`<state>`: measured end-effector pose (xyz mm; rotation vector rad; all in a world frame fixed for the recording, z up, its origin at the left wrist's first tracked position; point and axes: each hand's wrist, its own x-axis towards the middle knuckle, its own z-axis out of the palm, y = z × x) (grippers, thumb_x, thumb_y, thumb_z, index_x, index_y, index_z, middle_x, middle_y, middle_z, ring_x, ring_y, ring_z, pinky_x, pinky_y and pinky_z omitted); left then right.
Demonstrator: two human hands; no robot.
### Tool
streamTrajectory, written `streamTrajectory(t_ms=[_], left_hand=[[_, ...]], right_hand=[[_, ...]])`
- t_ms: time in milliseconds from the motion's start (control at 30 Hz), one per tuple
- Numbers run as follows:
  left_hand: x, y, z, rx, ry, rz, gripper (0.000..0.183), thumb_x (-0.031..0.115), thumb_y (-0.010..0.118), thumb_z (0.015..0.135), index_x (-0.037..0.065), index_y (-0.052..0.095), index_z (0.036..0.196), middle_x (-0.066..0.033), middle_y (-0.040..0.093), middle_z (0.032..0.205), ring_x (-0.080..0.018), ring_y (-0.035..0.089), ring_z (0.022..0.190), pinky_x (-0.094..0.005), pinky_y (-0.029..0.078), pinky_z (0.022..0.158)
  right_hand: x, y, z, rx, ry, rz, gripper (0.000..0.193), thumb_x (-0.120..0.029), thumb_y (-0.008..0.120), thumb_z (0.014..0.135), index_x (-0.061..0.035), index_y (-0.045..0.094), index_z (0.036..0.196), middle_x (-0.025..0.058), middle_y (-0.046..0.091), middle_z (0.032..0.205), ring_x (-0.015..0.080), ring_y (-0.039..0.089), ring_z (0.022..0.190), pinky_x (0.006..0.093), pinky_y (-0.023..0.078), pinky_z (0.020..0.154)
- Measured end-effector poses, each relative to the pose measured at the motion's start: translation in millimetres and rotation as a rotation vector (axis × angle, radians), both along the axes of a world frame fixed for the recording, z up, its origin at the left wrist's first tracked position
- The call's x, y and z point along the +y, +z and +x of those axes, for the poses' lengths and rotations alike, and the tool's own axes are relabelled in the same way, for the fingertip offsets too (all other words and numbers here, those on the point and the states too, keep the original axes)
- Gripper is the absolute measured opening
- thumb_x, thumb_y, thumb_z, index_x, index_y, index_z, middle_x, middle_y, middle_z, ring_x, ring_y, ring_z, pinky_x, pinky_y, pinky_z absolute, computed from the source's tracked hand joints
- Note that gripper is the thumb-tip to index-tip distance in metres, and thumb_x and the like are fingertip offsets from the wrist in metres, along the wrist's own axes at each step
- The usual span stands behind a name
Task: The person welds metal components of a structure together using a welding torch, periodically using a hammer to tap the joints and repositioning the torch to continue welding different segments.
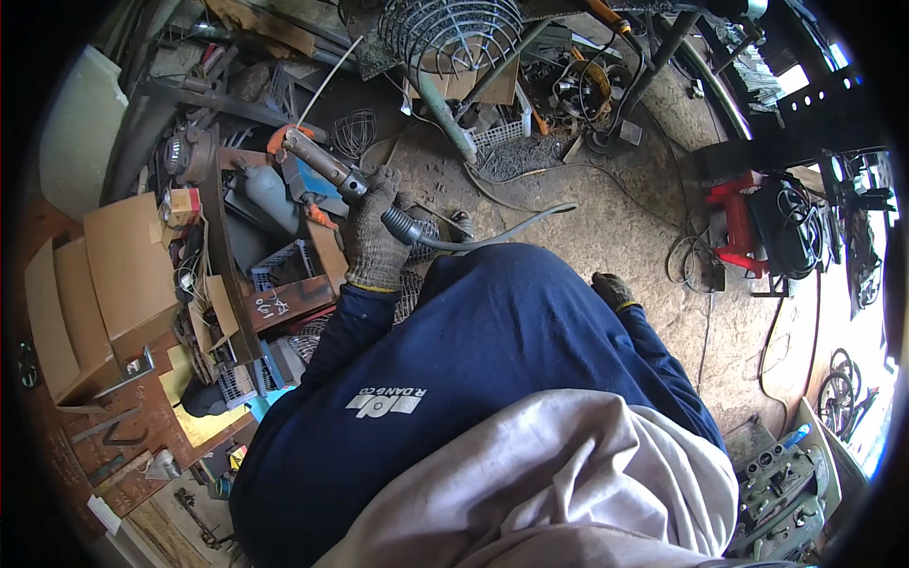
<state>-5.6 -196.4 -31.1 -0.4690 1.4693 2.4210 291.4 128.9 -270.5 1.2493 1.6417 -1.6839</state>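
Note:
My left hand (373, 232), in a grey knit glove with a yellow cuff edge, is wrapped round a corded angle grinder (322, 163). The tool's worn metal-grey body points up and left, with an orange part at its far end. From its rear, a ribbed black sleeve (401, 225) leads into a grey cable (502, 234) that curves off to the right. On the other side, my right hand (615, 290), in a dark glove, hangs low beside my body over the floor. Its fingers are mostly hidden, and I see no tool at it.
Cardboard boxes (123, 275), a grey gas cylinder (270, 199) and metal scraps crowd the left. A wire fan guard (453, 33) stands ahead near a white basket (502, 133). Cables cross the concrete floor (587, 213). A red stool (734, 222) stands right; a green machine (781, 497) lies lower right.

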Motion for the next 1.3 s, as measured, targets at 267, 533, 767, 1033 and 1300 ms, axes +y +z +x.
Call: streamTrajectory(t_ms=[267, 533, 767, 1033, 1300], left_hand=[[6, 10, 6, -0.053, -0.048, 0.003, 0.017, 0.018, 0.064, 0.096, 0.01, 0.061, 0.111, -0.0003, 0.057, 0.086, -0.0133, 0.058, 0.075, -0.03, 0.055, 0.065], [12, 20, 11, -0.051, -0.041, 0.008, 0.021, 0.012, 0.065, 0.093, 0.008, 0.062, 0.114, -0.0019, 0.061, 0.093, -0.0133, 0.06, 0.08, -0.029, 0.055, 0.07], [10, 19, 10, -0.056, -0.021, 0.042, 0.023, 0.01, 0.068, 0.093, 0.006, 0.063, 0.115, -0.002, 0.062, 0.097, -0.012, 0.061, 0.083, -0.0254, 0.055, 0.073], [14, 27, 7, -0.074, -0.037, -0.003, 0.019, 0.012, 0.069, 0.093, 0.007, 0.063, 0.11, -0.0012, 0.061, 0.091, -0.012, 0.061, 0.081, -0.0248, 0.055, 0.069], [17, 23, 5, -0.041, -0.025, 0.038, 0.024, 0.01, 0.069, 0.092, 0.004, 0.064, 0.115, -0.0037, 0.066, 0.099, -0.0129, 0.062, 0.081, -0.0252, 0.055, 0.073]], right_hand=[[-2, 18, -4, 0.034, 0.049, 0.059, 0.033, -0.034, 0.053, 0.097, -0.0029, 0.061, 0.089, 0.0075, 0.06, 0.076, 0.0225, 0.061, 0.067, 0.0377, 0.05, 0.055], [2, 26, -17, -0.03, 0.136, 0.105, 0.042, -0.04, 0.049, 0.098, -0.0014, 0.065, 0.097, 0.0128, 0.067, 0.089, 0.0273, 0.065, 0.081, 0.0409, 0.051, 0.068], [0, 28, -14, 0.018, 0.049, 0.107, 0.037, -0.035, 0.05, 0.098, -0.0011, 0.062, 0.095, 0.0106, 0.063, 0.082, 0.0248, 0.063, 0.071, 0.0397, 0.052, 0.06], [12, 17, -8, 0.063, 0.213, 0.1, 0.037, -0.036, 0.05, 0.098, -0.0015, 0.063, 0.094, 0.0109, 0.065, 0.083, 0.0245, 0.064, 0.07, 0.04, 0.052, 0.062], [6, 33, -15, 0.046, 0.121, 0.164, 0.039, -0.036, 0.051, 0.097, 0.0009, 0.064, 0.092, 0.0118, 0.066, 0.082, 0.0253, 0.065, 0.071, 0.0403, 0.053, 0.063]])
